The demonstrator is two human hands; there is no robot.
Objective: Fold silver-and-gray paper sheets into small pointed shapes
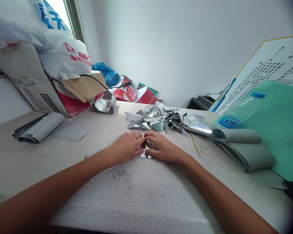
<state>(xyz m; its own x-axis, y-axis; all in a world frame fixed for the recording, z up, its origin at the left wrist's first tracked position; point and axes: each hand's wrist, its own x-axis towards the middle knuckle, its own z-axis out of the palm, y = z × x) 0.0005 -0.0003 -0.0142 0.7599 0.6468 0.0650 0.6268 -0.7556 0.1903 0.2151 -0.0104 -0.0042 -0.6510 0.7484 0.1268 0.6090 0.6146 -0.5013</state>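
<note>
The foil (145,146) lies on the table (136,195) in front of us, mostly hidden under our 2 hands. Our left hand (125,148) lays its fingers along the far edge and its thumb near the middle; our right hand (164,148) mirrors it, the 2 thumbs slightly apart. Whether either hand pinches the foil or only presses it, we cannot tell. To work it well, we should press evenly from both sides, line up the edges before creasing, and slide the fingertips lightly so the shiny face stays unscuffed. Just beyond lies a pile of folded pieces (171,120); to the right are a stick (195,144), a loop (204,149) and a grey roll (256,157).
</note>
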